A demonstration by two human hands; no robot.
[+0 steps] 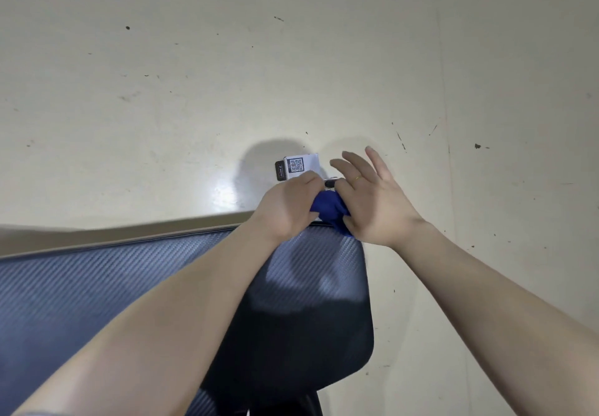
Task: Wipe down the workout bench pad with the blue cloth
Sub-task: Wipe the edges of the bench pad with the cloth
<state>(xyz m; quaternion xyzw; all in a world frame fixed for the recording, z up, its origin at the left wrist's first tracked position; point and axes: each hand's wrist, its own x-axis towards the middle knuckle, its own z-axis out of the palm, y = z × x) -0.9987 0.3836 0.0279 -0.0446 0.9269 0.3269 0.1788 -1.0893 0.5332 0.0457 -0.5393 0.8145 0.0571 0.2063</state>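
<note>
The workout bench pad [97, 286] is dark with a carbon-weave pattern and fills the lower left and centre. A bunched blue cloth [329, 210] sits between my two hands above the pad's far right corner. My left hand [288, 208] grips the cloth with curled fingers. My right hand [372, 201] pinches the cloth with thumb and forefinger, and its other fingers are spread upward. Most of the cloth is hidden by the hands.
A small white block with a QR code label [299, 164] and a dark end piece [281, 171] juts out beyond the pad, just behind my hands. Pale scuffed floor [291, 59] surrounds the bench. The pad's far edge [129, 237] runs left.
</note>
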